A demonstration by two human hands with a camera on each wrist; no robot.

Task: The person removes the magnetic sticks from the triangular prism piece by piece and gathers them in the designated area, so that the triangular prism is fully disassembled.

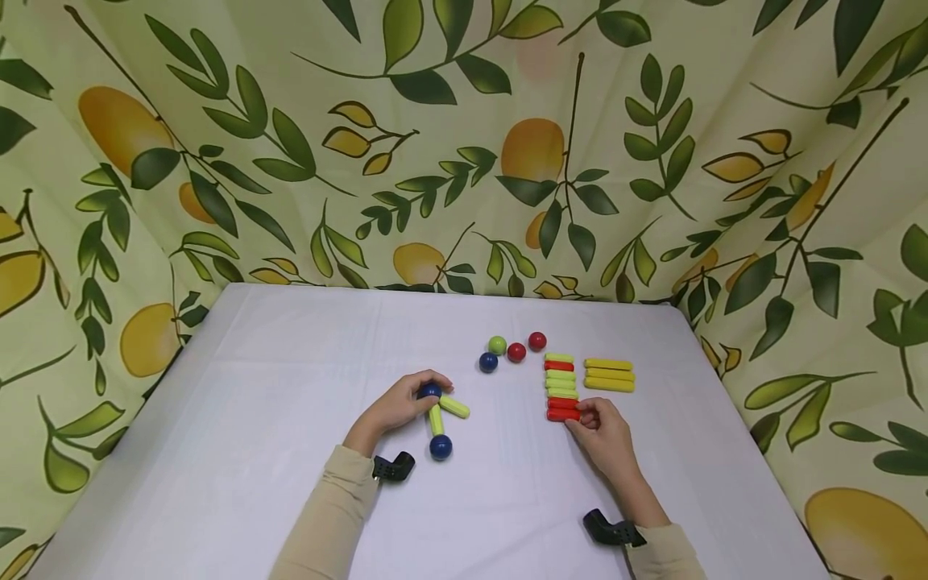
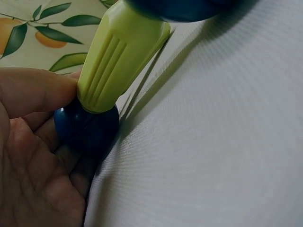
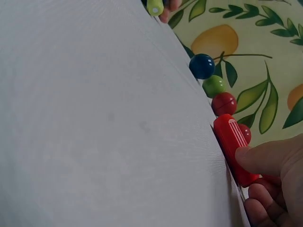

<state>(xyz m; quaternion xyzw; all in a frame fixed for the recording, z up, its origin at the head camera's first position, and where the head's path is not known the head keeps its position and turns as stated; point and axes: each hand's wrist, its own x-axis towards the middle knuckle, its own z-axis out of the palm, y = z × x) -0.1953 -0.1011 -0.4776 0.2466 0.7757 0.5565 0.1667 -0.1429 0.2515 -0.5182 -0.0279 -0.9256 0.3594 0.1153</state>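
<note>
My left hand (image 1: 395,404) grips a dark blue ball (image 1: 431,391) between thumb and fingers. Two light-green sticks join that ball: one stick (image 1: 436,420) runs toward me to a second blue ball (image 1: 441,447), the other stick (image 1: 455,406) points right with a bare end. In the left wrist view, the held ball (image 2: 87,130) sits under the grooved green stick (image 2: 113,61). Farther right, my right hand (image 1: 607,439) pinches the right end of the nearest red stick (image 1: 561,416), at the near end of a row. Its thumb lies on the red stick (image 3: 229,142) in the right wrist view.
Several short green and red sticks (image 1: 560,375) form the row. Three yellow sticks (image 1: 609,375) lie to its right. Loose balls rest behind on the white table (image 1: 290,346): blue (image 1: 489,362), green (image 1: 497,345) and two red (image 1: 516,352). A patterned curtain (image 1: 464,161) surrounds the table.
</note>
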